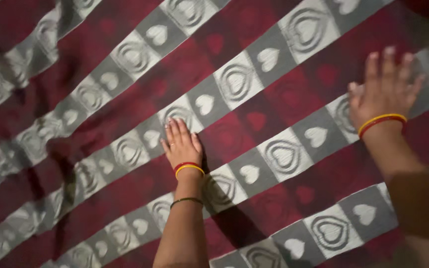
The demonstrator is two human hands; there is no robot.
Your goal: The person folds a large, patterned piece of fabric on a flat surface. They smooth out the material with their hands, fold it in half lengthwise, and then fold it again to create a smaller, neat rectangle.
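Left hand (181,144): fingers held together and extended, palm flat on the patterned cloth (254,119), gripping nothing. The fingertips rest on a grey stripe, touching a square with a ringed heart motif; a white heart square lies just beside them toward the right hand. Behind the fingers, at the wrist, sit a red and a yellow bangle (188,167), and farther up the forearm a thin dark band (186,200).

Right hand (384,87): fingers spread and extended, palm down on the same cloth, holding nothing; its outline is blurred. The fingertips reach a dark red stripe with faint hearts. At the wrist are yellow and red bangles (382,122).

The cloth lies under both hands, spreading beyond the fingers in alternating dark red and grey bands, creased well beyond the left hand's outer side.
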